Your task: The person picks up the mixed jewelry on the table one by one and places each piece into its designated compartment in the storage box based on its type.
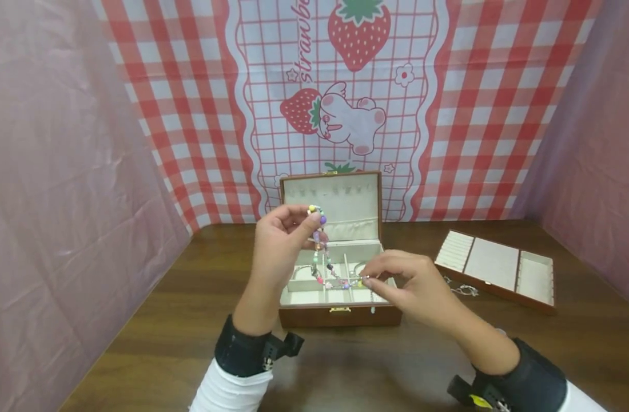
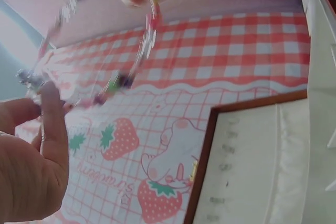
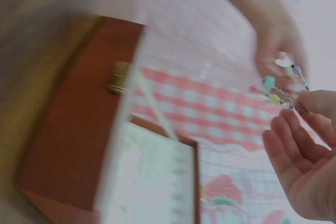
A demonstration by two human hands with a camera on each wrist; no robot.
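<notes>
My left hand (image 1: 275, 246) pinches one end of a colourful beaded necklace (image 1: 322, 220) between thumb and fingers, over the left side of an open jewelry box (image 1: 314, 316). Lower and to the right, my right hand (image 1: 420, 286) pinches the other end near the box's front right corner. Between the hands the necklace hangs in a narrow loop of pastel, purple and yellow beads. The left wrist view shows the strand (image 2: 152, 22) spread as a wide, blurred loop. In the right wrist view, beads (image 3: 269, 82) bunch just beyond my fingertips.
The box's cream-lined lid (image 1: 330, 200) stands raised at the back. Some jewelry lies in its divided compartments, and a small pendant (image 1: 373, 309) hangs over the front edge. To the right is a sectioned brown tray (image 1: 492, 263), with a silvery bracelet (image 1: 465, 290) on the table beside it.
</notes>
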